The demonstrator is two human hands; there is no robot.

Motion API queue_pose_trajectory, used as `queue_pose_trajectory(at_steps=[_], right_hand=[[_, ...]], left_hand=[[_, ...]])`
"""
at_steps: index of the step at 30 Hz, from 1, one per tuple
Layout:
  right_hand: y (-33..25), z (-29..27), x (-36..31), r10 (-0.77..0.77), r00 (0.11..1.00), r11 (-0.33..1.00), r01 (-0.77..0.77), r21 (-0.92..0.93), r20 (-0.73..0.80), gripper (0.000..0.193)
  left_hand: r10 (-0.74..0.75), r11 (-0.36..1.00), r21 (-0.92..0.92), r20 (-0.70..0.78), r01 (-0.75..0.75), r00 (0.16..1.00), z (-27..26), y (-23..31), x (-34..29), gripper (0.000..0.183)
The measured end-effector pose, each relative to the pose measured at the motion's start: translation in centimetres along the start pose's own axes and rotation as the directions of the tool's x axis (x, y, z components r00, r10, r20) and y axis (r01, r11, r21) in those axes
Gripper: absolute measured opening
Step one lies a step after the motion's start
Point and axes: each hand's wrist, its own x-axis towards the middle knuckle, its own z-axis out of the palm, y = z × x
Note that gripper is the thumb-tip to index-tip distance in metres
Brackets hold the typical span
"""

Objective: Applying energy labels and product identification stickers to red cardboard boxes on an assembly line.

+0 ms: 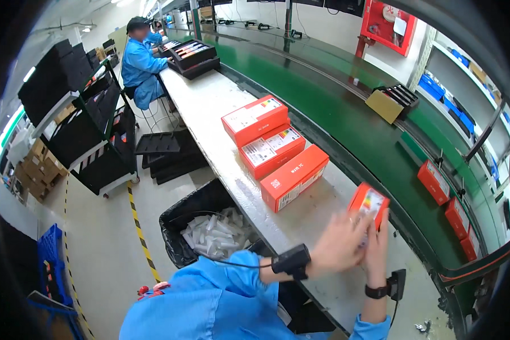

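A small red cardboard box (364, 195) with a coloured label is between my two hands, at the right part of the white bench. My right hand (375, 252) grips it from the near right side, fingers up along the box. Over its near left part bends my left hand (337, 242), fingers closed against the box and slightly smeared by motion. The fingers cover the box's lower part. To the left lie three more red boxes: a nearer one (295, 177), a middle one (272, 150) and a far one (255, 119), which partly overlaps the middle one.
A black-lined bin (170, 224) of clear plastic pieces stands left of the bench (209, 133). Beyond the bench runs a green conveyor (323, 85) carrying an open carton (386, 106); several red boxes (434, 182) stand at its far side. A co-worker (141, 62) sits by black trays (194, 56).
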Motion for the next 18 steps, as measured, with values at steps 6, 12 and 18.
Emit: queue_pose_trajectory(at_steps=[6,12,18], right_hand=[[-2.7,-3.6,0.5,0.106,0.985,0.928,-0.048,-0.37,0.138,0.059],[-1.9,4.0,1.0,-0.153,0.971,0.645,0.237,-0.726,0.182,0.083],[-5.1,0.8,-2.6,-0.246,0.752,0.574,0.621,-0.534,0.611,0.091]], left_hand=[[0.179,0.904,-0.399,0.021,-0.156,0.984,0.6,-1.7,-2.0,0.046],[0.003,0.884,0.451,-0.278,0.128,0.961,-8.1,-11.4,1.8,0.057],[-0.105,0.834,0.53,-0.118,0.152,0.987,-12.1,-15.2,3.5,0.095]])
